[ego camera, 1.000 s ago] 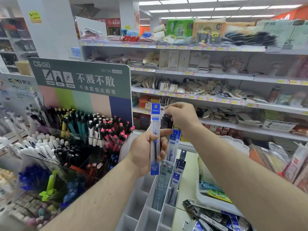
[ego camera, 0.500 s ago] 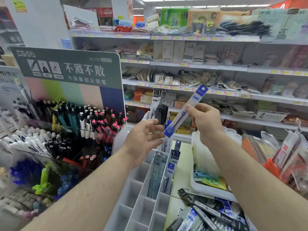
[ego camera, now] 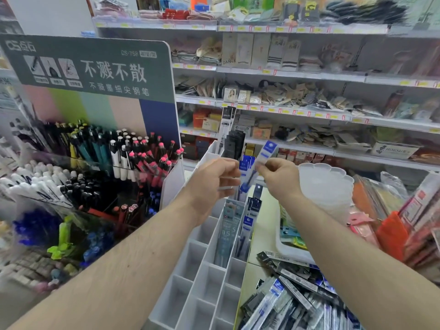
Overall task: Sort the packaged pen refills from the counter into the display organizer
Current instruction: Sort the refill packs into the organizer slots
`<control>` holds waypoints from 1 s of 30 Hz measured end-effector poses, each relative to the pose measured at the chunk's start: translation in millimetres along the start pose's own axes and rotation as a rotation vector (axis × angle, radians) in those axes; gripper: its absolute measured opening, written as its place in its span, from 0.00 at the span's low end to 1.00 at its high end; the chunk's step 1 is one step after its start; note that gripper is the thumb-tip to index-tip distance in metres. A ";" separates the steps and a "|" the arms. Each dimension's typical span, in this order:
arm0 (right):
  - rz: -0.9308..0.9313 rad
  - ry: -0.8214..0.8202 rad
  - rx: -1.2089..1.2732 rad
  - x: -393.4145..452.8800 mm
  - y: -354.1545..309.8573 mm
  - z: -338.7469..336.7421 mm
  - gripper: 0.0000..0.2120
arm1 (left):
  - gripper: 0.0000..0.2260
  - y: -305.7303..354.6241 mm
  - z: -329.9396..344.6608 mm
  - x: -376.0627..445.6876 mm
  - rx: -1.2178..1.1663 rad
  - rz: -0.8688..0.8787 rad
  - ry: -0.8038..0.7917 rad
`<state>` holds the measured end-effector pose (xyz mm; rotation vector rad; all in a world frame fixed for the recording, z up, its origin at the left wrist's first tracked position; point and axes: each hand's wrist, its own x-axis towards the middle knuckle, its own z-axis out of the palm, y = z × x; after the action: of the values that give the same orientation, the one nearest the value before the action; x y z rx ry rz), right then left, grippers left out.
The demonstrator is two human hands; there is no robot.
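My right hand (ego camera: pixel 278 179) pinches a long clear refill pack (ego camera: pixel 264 156) with a blue header, held tilted above the back of the white display organizer (ego camera: pixel 202 289). My left hand (ego camera: pixel 213 184) is just left of the pack, its fingers loosely curled and its fingertips at the pack's lower end. Whether they touch it is blurred. A few organizer slots hold upright refill packs (ego camera: pixel 229 234), and black ones (ego camera: pixel 234 145) stand at the back. Several loose refill packs (ego camera: pixel 292 303) are heaped on the counter at lower right, partly hidden by my right forearm.
A pen display (ego camera: pixel 95 163) with a green sign stands left of the organizer. A white tray (ego camera: pixel 292 254) and a stack of scalloped plastic dishes (ego camera: pixel 323 184) sit to the right, with packaged goods beyond. Store shelves (ego camera: pixel 297 110) fill the background.
My right hand lowered the pack and brought it left toward the organizer's back slots. My left hand, which had let go of the pack, rose to meet its lower end.
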<state>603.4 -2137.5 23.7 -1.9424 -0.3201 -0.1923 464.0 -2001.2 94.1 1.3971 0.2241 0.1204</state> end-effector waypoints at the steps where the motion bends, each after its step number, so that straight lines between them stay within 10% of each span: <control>1: -0.012 -0.035 -0.078 1.9 3.9 5.4 0.14 | 0.10 -0.7 0.2 0.0 0.009 0.005 -0.005; 8: 0.095 -0.347 -0.501 0.8 17.4 36.8 0.11 | 0.09 -1.8 3.0 -3.3 0.130 0.024 -0.020; 17: 0.148 -0.264 -0.380 -25.4 3.5 3.1 0.16 | 0.06 1.1 5.7 -10.6 0.324 0.042 -0.079; 24: 0.206 -0.294 -0.067 -95.0 -4.5 -78.3 0.03 | 0.06 12.6 51.9 -47.9 0.965 0.348 -0.168; 30: 0.319 -0.300 -0.258 -142.3 36.7 -119.5 0.02 | 0.09 -56.0 90.2 -80.1 0.956 0.157 -0.264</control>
<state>481.4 -2280.0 -2.9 -2.2503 -0.1811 0.2821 403.9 -2114.8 59.9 2.3604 -0.0731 -0.0586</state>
